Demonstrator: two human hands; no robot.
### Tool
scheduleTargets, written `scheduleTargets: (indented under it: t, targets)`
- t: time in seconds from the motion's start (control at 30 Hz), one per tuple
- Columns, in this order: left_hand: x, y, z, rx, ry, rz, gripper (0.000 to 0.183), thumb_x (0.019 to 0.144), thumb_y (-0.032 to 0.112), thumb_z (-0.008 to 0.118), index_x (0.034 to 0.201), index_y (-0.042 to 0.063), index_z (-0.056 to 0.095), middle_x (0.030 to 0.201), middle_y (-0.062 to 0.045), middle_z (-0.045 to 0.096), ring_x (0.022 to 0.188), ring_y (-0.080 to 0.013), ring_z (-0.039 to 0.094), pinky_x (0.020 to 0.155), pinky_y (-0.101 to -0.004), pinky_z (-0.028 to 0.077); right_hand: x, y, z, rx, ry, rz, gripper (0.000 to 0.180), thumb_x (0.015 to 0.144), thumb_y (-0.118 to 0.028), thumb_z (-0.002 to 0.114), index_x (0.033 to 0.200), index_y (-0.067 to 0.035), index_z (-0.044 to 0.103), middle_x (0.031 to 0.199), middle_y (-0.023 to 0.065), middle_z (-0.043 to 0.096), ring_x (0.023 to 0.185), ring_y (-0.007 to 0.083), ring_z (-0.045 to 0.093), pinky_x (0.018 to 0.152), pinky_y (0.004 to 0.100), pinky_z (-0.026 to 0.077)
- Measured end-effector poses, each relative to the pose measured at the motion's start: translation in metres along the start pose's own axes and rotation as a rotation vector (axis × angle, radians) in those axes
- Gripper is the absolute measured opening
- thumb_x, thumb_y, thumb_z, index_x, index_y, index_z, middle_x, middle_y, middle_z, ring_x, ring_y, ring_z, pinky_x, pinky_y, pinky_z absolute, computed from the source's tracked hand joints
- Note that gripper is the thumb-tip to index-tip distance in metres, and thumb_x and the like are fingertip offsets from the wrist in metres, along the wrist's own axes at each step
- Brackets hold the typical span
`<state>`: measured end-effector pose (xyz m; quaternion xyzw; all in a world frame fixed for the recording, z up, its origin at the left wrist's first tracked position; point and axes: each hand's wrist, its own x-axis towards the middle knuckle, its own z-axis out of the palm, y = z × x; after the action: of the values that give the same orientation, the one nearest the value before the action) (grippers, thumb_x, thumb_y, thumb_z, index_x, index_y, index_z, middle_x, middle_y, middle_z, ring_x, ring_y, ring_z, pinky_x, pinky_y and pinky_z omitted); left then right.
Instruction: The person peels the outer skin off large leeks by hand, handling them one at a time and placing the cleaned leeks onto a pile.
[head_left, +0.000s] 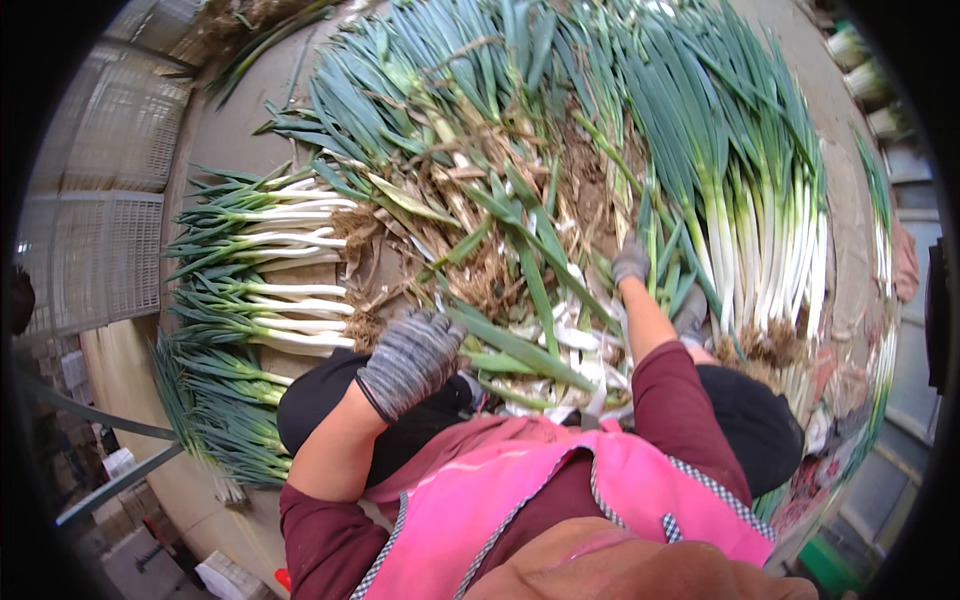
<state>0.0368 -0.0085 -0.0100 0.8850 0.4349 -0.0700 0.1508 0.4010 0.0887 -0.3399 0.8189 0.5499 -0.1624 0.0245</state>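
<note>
My left hand (414, 361), in a grey striped knit glove, is above my left knee with its fingers curled. Loose green onion leaves (525, 354) lie right beside its fingertips; whether it grips any is hidden. My right hand (631, 264), also gloved, reaches forward to the edge of the discarded leaves, next to some green stalks (660, 259). Its fingers are largely hidden from above, so a hold cannot be made out. Between the hands are stripped white skins (577, 341) and dry brown leaves (480, 277).
Trimmed long green onions (300, 306) lie in rows at left, roots towards me. Tall untrimmed ones (750, 225) stretch along the right, and a leafy heap (450, 60) covers the far side. White plastic crates (112, 255) stand at far left.
</note>
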Motion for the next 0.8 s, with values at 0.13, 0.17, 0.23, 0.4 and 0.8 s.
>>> scheduleTargets:
  t: [0.13,0.17,0.23,0.4,0.8]
  targets:
    - [-0.007,-0.011,0.006,-0.02,-0.076,-0.015,0.037,0.071,0.035,0.064,0.094,0.006,0.059,0.082,-0.011,0.058,0.079,-0.027,0.057,0.071,-0.0392,0.044,0.025,0.011,0.029,0.045,-0.176,0.34,0.071,0.068,-0.022,0.068,0.129,-0.012,0.032,0.121,0.0165,0.051,0.11,0.0325,0.051,0.091,0.0396,0.042]
    - [-0.015,-0.012,0.011,-0.071,-0.121,-0.054,0.036,0.071,0.035,0.064,0.093,0.006,0.059,0.082,-0.011,0.058,0.078,-0.0275,0.058,0.07,-0.0394,0.044,0.013,-0.016,0.004,0.014,-0.236,0.308,0.066,0.066,-0.023,0.071,0.123,-0.01,0.041,0.113,0.0175,0.057,0.104,0.0334,0.056,0.088,0.0396,0.045]
    - [-0.018,-0.011,0.008,-0.05,-0.077,-0.05,0.035,0.071,0.035,0.064,0.091,0.006,0.058,0.082,-0.012,0.058,0.078,-0.0288,0.058,0.067,-0.0399,0.045,0.013,-0.018,-0.024,0.099,-0.313,0.174,0.053,0.064,-0.023,0.074,0.109,-0.002,0.056,0.108,0.0184,0.059,0.107,0.0294,0.055,0.088,0.0352,0.044]
    - [-0.013,-0.012,0.007,-0.006,0.012,0.029,0.033,0.072,0.033,0.063,0.091,0.007,0.058,0.083,-0.012,0.058,0.078,-0.0283,0.059,0.067,-0.0402,0.045,0.064,-0.037,-0.063,1.237,-0.228,-0.038,0.033,0.071,-0.011,0.071,0.098,0.003,0.058,0.086,0.0074,0.059,0.073,0.0175,0.053,0.067,0.0346,0.046]
    - [0.012,-0.016,0.016,-0.021,0.009,0.005,0.031,0.076,0.035,0.062,0.087,0.007,0.058,0.075,-0.015,0.061,0.072,-0.0339,0.061,0.062,-0.043,0.048,-0.161,-0.115,-0.113,1.338,-0.607,-0.14,0.032,0.071,-0.001,0.068,0.1,-0.004,0.053,0.075,0.0049,0.059,0.063,0.0183,0.056,0.052,0.0318,0.048]
